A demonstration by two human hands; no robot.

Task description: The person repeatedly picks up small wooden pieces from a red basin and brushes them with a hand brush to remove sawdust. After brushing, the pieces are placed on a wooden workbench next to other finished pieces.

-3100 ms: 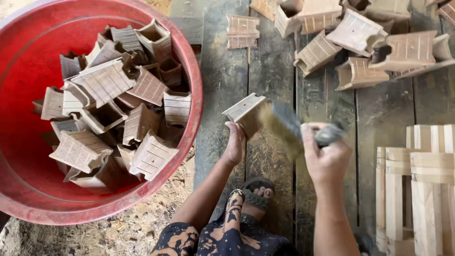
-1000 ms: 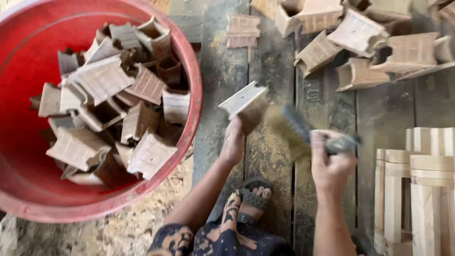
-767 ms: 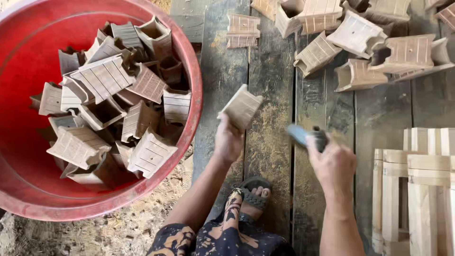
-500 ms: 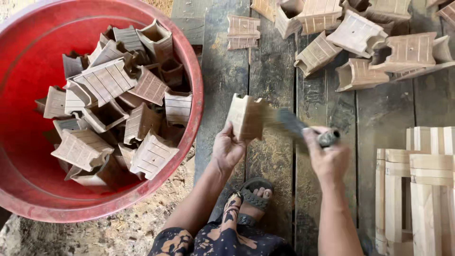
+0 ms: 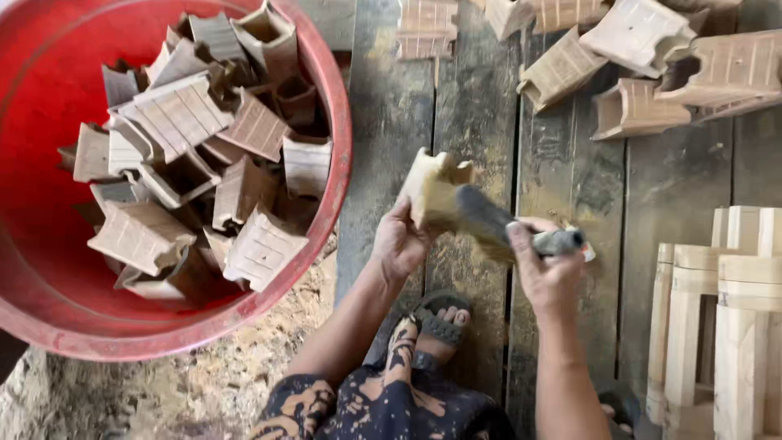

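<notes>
At the far left, a large red plastic tub [image 5: 330, 114] is seen from above, heaped with small grooved wooden blocks [image 5: 175, 114], some pale and some darker as if wet or stained. The tub rests partly on sandy ground [image 5: 204, 391] and partly over the edge of a dark, weathered plank floor [image 5: 383, 106].

Right of the tub's rim, the left hand [image 5: 399, 244] is raised above the planks with its fingers closed around the lower end of a pale wooden block [image 5: 432, 187], which is held upright with its notched end pointing away. Just to the right, the bristles of a paintbrush [image 5: 489, 224] are laid against the near side of that block. The brush's grey handle is gripped in the fist of the right hand [image 5: 546, 273], whose fingers are wrapped tightly around it. The two hands are kept near each other, with the block and brush between them.

Below the hands, a sandalled foot [image 5: 436, 326] is set on the planks, and a dark patterned garment [image 5: 358, 407] is visible at the near edge.

Along the far edge, more grooved wooden pieces [image 5: 639, 53] are scattered loosely on the planks, well apart from the hands. At the near right, pale unfinished wooden frames [image 5: 725, 326] are stood side by side.
</notes>
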